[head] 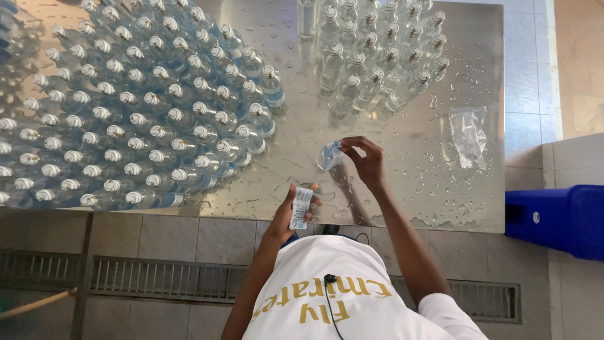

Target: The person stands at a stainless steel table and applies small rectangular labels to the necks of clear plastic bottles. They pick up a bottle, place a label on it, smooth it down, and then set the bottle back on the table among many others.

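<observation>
My right hand (369, 165) grips the top of a clear plastic bottle (328, 156) that stands on the wet steel table (415, 195). My left hand (284, 217) is nearer the table's front edge and holds a small white and blue label (301, 208) by its side, a short way below and left of the bottle. The label and the bottle are apart.
A large block of capped, blue-labelled bottles (145, 107) fills the table's left side. A smaller group of bare capped bottles (377, 56) stands at the back. A crumpled clear plastic bag (469, 135) lies to the right. A blue container (560, 220) sits beside the table, a floor grate (157, 277) below.
</observation>
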